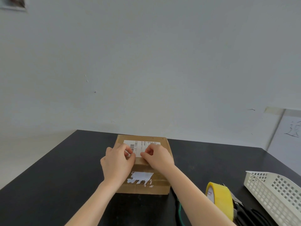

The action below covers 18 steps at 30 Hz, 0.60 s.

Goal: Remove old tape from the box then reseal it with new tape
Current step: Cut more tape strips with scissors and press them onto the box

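A brown cardboard box (143, 167) sits on the black table (57, 168), with a white shipping label (141, 145) on its far half and torn white label remains (140, 177) on the near half. Old tape runs across the top seam. My left hand (118, 160) and my right hand (157, 156) rest on the box's middle, fingers curled, their fingertips pinching at the label's near edge along the seam. What lies under the fingers is hidden. A roll of yellow tape (219, 199) stands on edge to the right of the box.
A white perforated plastic basket (275, 193) lies at the table's right edge. Dark scissors handles (244, 212) sit beside the tape roll, and a green cord (180, 211) lies near my right forearm. A pale wall stands right behind the table.
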{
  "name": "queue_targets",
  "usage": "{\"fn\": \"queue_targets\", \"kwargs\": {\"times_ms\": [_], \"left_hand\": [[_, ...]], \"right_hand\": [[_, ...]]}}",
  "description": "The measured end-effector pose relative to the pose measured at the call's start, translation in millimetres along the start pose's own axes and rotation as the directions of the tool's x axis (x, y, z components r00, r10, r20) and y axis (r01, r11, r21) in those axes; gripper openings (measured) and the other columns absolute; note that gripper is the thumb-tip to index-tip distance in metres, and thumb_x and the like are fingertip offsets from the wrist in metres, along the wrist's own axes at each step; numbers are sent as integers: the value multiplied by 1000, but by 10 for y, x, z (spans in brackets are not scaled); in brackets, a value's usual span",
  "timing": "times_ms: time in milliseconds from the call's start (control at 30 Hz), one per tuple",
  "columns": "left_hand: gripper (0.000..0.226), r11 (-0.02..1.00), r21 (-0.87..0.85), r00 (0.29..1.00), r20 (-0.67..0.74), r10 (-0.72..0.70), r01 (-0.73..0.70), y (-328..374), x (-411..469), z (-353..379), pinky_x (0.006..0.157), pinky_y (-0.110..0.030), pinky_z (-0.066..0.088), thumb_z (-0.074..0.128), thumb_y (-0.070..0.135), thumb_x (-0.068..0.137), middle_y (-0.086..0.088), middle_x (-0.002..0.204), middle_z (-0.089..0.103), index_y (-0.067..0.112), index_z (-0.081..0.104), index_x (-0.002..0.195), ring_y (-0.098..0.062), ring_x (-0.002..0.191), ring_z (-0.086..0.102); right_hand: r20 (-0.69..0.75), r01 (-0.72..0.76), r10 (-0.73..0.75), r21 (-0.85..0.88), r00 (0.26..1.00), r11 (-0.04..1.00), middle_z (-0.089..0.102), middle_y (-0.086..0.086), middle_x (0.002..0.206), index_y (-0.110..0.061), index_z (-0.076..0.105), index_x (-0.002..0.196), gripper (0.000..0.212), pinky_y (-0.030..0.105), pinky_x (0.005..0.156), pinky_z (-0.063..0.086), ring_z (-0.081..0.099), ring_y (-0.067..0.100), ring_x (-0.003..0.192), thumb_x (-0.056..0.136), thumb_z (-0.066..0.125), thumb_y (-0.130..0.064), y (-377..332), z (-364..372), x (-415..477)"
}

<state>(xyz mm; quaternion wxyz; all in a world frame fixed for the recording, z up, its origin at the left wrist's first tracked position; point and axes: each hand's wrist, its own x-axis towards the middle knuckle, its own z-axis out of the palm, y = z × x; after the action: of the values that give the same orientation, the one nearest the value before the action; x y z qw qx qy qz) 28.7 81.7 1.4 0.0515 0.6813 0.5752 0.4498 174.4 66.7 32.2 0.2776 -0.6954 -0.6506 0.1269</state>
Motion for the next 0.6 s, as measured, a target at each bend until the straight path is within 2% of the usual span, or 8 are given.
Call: {"fn": "queue_targets", "kwargs": {"times_ms": [133,200,367,500,600], "left_hand": [[21,1000,5,999,28,-24,24,45,-20,-20,76,-40,49,68,53,76,21,78,50,37,54,79,-9,86,47],[26,999,12,998,40,-39,38,52,-3,-26,78,-41,49,69,57,73,21,79,50,37,54,80,-8,87,45],[11,996,82,999,25,-25,23,79,16,-14,76,-38,44,65,41,83,17,82,55,36,56,82,-8,85,43],[3,990,140,997,77,-5,-6,127,82,-59,77,-38,47,56,29,90,11,89,62,30,59,92,-10,84,47],[4,984,128,991,57,117,-124,215,34,-90,78,-31,42,58,30,89,14,89,61,29,60,92,-7,82,47]], "right_hand": [[64,9,-18,130,998,991,64,-8,95,-24,65,96,6,15,66,45,57,7,85,93,61,-28,72,-75,1],[75,-3,-11,181,997,984,63,-8,97,-24,67,97,9,12,66,42,56,7,89,93,60,-20,104,-119,1],[103,-26,2,234,995,972,65,-7,103,-22,70,101,13,11,70,42,58,7,94,93,60,-18,93,-172,-32],[135,-77,19,438,991,896,71,-4,99,-21,70,101,13,21,77,52,66,9,89,92,62,-19,138,-388,-115],[65,-56,29,475,997,878,74,-4,93,-22,69,97,11,25,75,53,70,11,85,92,60,-17,292,-589,-212]]}}
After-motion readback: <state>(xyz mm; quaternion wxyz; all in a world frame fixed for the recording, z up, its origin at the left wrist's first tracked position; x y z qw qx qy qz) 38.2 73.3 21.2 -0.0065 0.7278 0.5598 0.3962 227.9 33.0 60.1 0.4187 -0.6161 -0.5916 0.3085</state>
